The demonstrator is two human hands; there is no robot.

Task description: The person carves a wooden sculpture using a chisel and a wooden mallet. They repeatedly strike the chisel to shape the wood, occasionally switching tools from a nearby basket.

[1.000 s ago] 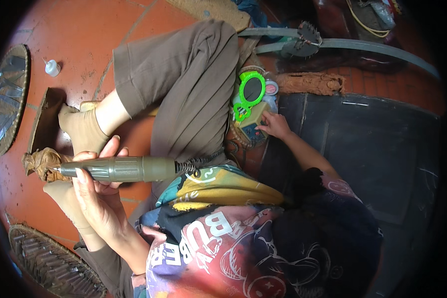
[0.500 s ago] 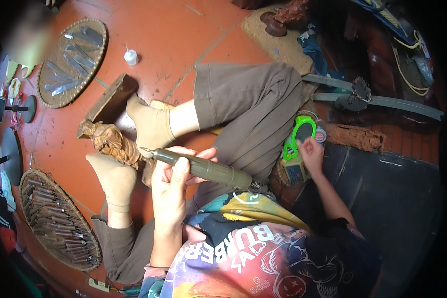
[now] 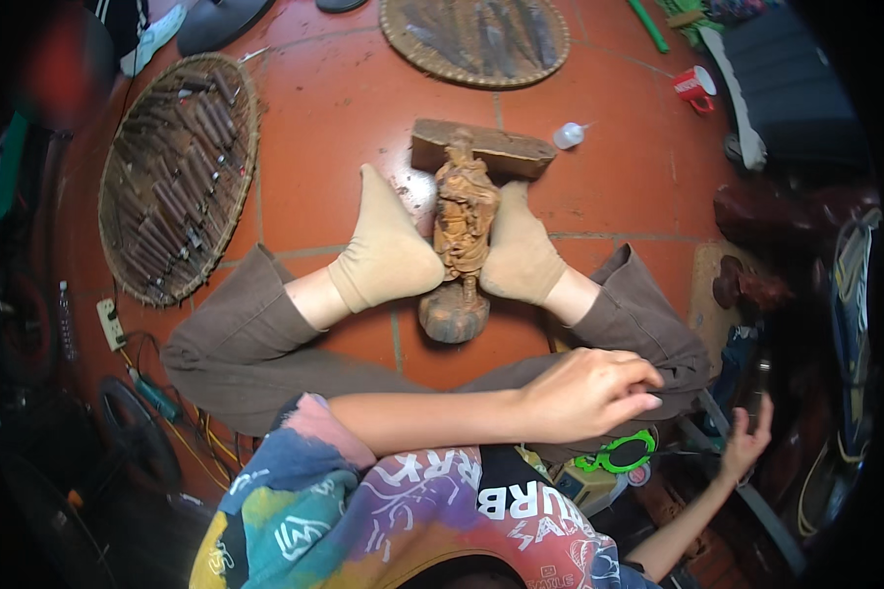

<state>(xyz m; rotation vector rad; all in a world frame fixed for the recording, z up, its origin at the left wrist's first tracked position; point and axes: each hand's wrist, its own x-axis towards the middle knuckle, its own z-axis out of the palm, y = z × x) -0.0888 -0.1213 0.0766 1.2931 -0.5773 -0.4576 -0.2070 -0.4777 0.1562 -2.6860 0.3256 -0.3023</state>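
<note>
My left hand (image 3: 591,395) reaches across my lap to the right, fingers loosely bent, thumb apart, nothing seen in it. Farther right and low, my right hand (image 3: 745,450) is around a dark rotary handpiece (image 3: 755,398), whose shiny metal tip points up; its body is dim and partly hidden by the fingers. Between my socked feet a carved wooden figure (image 3: 462,221) lies, its upper end propped on a wooden block (image 3: 501,149) and its rounded base toward me. Beside my right knee, a green-framed magnifier-like thing (image 3: 627,453) sits near a small box (image 3: 584,483).
A round woven tray (image 3: 249,177) of wooden-handled chisels lies at left; another tray (image 3: 403,61) with flat blades is ahead. A white squeeze bottle (image 3: 568,135) and red mug (image 3: 695,86) stand on the tiles. A power strip (image 3: 111,324) and cables are at left.
My view has turned to the right. The rotary handpiece has left my left hand and is now at my right hand, which has moved farther out. My left arm now crosses my lap.
</note>
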